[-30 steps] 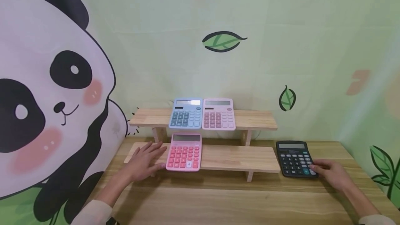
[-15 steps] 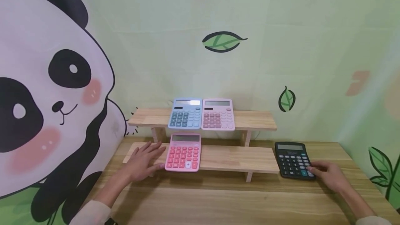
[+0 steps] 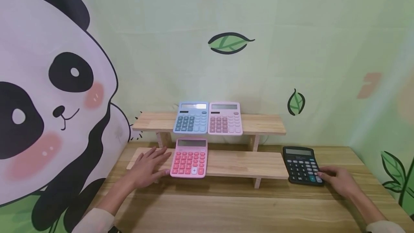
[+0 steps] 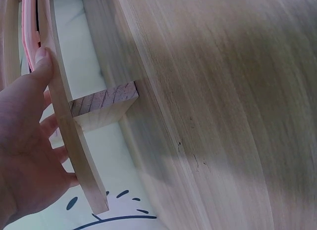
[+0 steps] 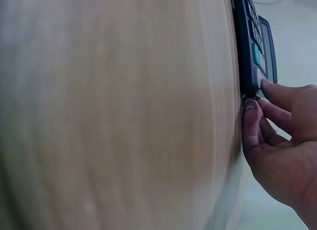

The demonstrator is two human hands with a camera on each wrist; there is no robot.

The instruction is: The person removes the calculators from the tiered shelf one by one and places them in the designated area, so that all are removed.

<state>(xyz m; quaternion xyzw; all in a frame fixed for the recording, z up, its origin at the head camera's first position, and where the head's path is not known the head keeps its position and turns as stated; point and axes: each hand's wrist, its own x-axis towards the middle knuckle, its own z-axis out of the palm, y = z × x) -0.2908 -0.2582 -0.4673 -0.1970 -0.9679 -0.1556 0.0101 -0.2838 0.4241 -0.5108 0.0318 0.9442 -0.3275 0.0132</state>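
My right hand (image 3: 339, 181) pinches the lower right corner of a black calculator (image 3: 302, 164) at the right end of the lower shelf. In the right wrist view the thumb lies on top of the black calculator (image 5: 251, 47), with the fingers low beside its edge. My left hand (image 3: 148, 168) rests spread on the lower shelf (image 3: 245, 163), its thumb tip at the left edge of a pink calculator (image 3: 189, 157). The left wrist view has the left hand (image 4: 25, 141) flat over the shelf board, thumb by the pink edge.
On the upper shelf (image 3: 263, 123) a blue calculator (image 3: 192, 117) and a pale pink calculator (image 3: 225, 118) stand side by side. Both shelves have wooden legs on a wooden table (image 3: 226, 211). Behind is a green backdrop (image 3: 161, 53) with a large printed panda (image 3: 64, 118).
The black calculator, still pinched in my right hand, has moved very slightly left, close to the shelf end. My left hand and the other calculators stay put; the view shifts a little.
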